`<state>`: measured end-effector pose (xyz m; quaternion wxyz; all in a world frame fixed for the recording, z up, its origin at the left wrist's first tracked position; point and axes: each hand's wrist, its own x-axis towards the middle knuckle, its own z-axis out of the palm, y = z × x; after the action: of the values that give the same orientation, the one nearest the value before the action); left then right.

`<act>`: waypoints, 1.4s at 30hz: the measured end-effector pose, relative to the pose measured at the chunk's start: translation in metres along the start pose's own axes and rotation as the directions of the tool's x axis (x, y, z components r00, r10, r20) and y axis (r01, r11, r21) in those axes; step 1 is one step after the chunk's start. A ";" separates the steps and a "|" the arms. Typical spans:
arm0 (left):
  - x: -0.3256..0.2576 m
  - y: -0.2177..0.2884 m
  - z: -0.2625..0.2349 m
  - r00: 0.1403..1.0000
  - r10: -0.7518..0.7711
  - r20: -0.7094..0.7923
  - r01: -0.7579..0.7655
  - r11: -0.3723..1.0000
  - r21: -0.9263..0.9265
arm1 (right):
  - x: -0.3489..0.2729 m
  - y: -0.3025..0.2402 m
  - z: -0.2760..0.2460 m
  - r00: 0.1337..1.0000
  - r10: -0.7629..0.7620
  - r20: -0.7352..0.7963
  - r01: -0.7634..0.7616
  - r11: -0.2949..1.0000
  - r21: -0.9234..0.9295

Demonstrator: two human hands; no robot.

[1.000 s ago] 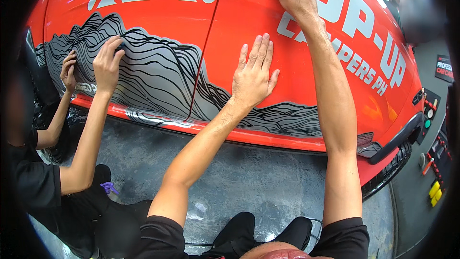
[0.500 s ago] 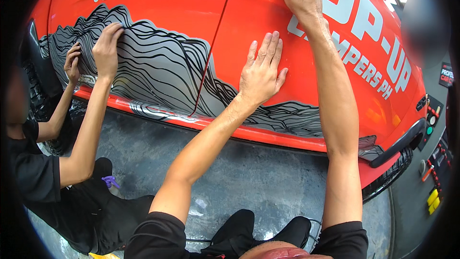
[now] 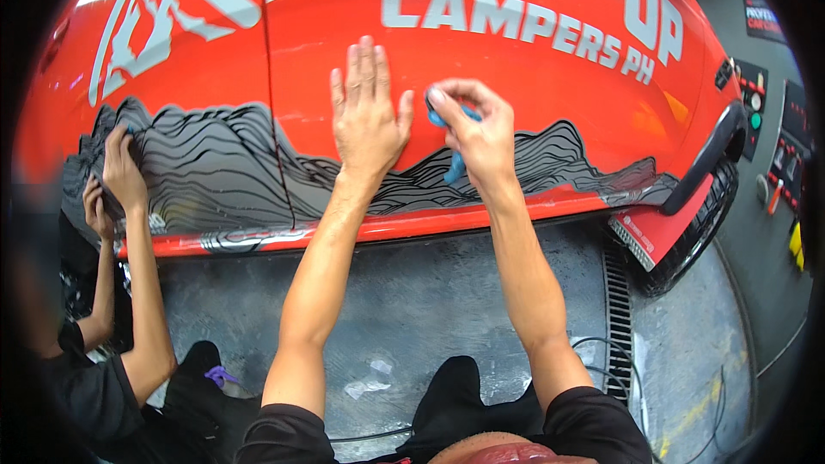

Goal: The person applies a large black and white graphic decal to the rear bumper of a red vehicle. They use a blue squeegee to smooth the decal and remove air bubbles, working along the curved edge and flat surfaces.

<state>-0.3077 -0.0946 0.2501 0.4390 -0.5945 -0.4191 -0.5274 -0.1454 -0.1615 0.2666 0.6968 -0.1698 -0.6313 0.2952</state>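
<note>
My left hand [image 3: 371,125] lies flat on the red car door [image 3: 344,30], its fingers stretched upward. Beside it on the right, my right hand [image 3: 483,133] pinches a soft-looking blue piece [image 3: 455,167]; one end shows between thumb and fingers, and another hangs below the palm. Whether it is clay or cloth I cannot tell. Under both hands runs a grey decal [image 3: 215,150] with black wavy lines along the door's lower part. Large pale lettering [image 3: 516,21] spreads above my right hand.
At the left, a co-worker's hands [image 3: 125,176] touch the decal. Below the car is a wet grey floor [image 3: 412,301] with a drain grate [image 3: 618,309] and black cables [image 3: 640,378]. The wheel [image 3: 700,236] stands at the right, near wall-hung tools [image 3: 782,163].
My view has shifted to the right along the car. My right hand has come down from the upper lettering to beside my left, the blue piece now plainly visible. My left hand stays flat on the door.
</note>
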 end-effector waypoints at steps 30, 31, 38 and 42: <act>0.244 0.269 0.080 0.998 0.047 0.030 -0.031 0.915 -0.402 | -0.090 0.018 -0.333 0.898 0.058 -0.436 0.006 0.989 0.145; 0.242 0.292 0.071 0.996 0.036 0.087 0.018 0.837 -0.546 | -0.102 0.022 -0.347 0.882 0.085 -0.464 -0.016 0.988 0.151; 0.207 0.388 0.110 0.869 0.366 -0.333 -0.495 0.678 -0.544 | -0.173 0.061 -0.409 0.740 0.262 -0.619 -0.106 0.955 0.278; 0.164 0.383 0.178 0.740 0.668 -0.080 -0.662 0.744 0.090 | -0.197 0.079 -0.401 0.711 0.379 -0.592 -0.183 0.913 0.365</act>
<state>0.1223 -0.0179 0.3723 0.6361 -0.6634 -0.1699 -0.3555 0.2268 -0.1693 0.0069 0.8350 -0.2567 -0.2669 0.4070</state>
